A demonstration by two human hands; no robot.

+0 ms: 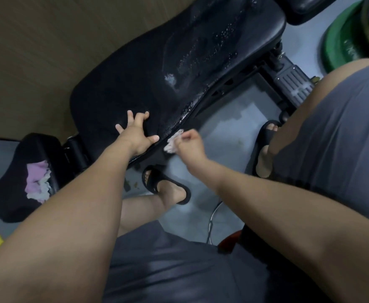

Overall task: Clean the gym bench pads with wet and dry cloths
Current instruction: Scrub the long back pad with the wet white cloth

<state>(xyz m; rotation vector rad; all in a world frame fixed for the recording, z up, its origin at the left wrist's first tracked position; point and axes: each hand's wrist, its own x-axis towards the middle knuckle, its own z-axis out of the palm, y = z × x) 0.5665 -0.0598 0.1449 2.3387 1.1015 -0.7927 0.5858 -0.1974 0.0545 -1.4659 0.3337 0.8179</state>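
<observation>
Wiping now: side edge of long black padded vinyl bench pad [135, 68]; judged the wet-cloth stage, given droplets and white foam patch [170, 79] on the far half.
Pad position: ahead of both hands, long axis from lower left to upper right in head view.
Left hand [135, 133]: fingers spread, pressed flat on pad top close to its near-left end, apparently bracing.
Right hand [190, 146]: fingers curled, pinching small crumpled whitish cloth [173, 143] against pad's side edge, just beside left hand.
Key relation: wet stretch of edge up and to the right of the cloth; right hand nearer, so next stroke probably along the long axis, away from the body.
Spare cloth: pink-and-white crumpled cloth [37, 182] on small black side pad [11, 193] at far left, well apart, on left hand's side; likely the dry one.
Risk: runoff from edge onto grey floor [233, 132].
</observation>
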